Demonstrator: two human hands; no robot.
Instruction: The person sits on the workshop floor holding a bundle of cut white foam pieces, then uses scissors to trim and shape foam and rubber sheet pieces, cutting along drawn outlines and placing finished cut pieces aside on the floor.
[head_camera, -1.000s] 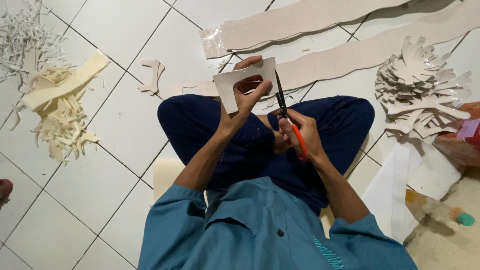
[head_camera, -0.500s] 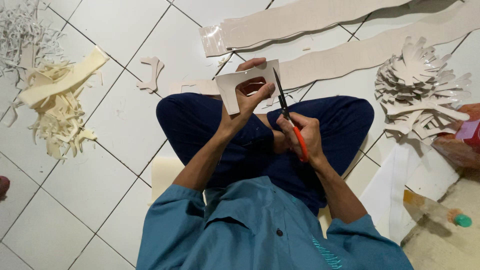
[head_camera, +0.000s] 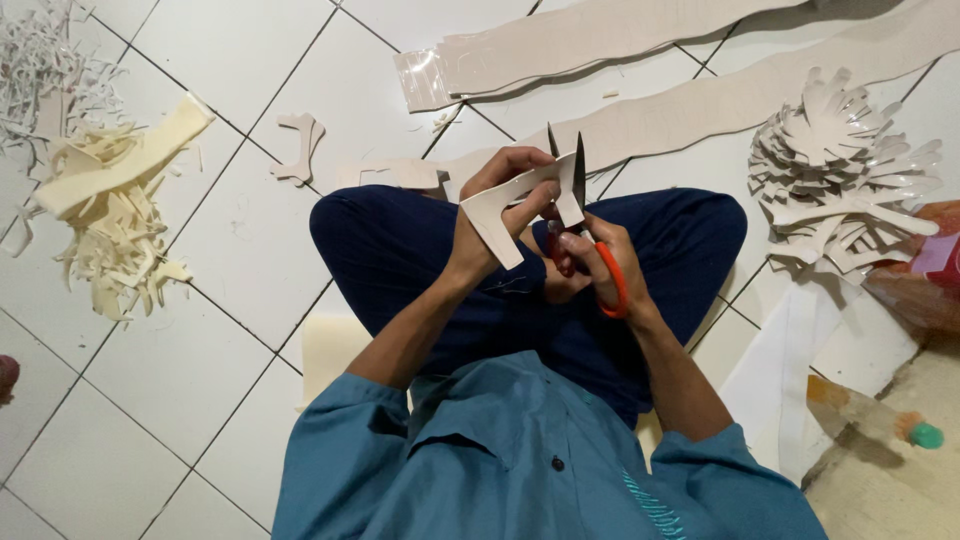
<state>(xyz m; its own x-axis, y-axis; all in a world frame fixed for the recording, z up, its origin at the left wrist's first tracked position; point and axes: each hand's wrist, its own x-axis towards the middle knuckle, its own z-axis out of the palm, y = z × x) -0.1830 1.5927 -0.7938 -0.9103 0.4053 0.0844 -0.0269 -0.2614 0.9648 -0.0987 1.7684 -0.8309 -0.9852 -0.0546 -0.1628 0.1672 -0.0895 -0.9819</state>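
I sit cross-legged on a white tiled floor in dark blue trousers and a blue shirt. My left hand (head_camera: 505, 205) grips a pale beige cut-out sheet piece (head_camera: 495, 222), held above my knees and turned on edge. My right hand (head_camera: 590, 265) holds orange-handled scissors (head_camera: 578, 215), their dark blades pointing up and away and slightly apart, with the sheet's right end between them.
Two long beige strips (head_camera: 640, 40) lie across the floor ahead. A heap of cut shapes (head_camera: 840, 175) sits at right, yellowish offcuts (head_camera: 115, 215) at left, a small cut piece (head_camera: 302, 148) nearby. A bottle with green cap (head_camera: 880, 420) lies lower right.
My left hand has turned the sheet from lying flat and broad to a narrower, tilted position, and the scissor blades now reach up past its right edge.
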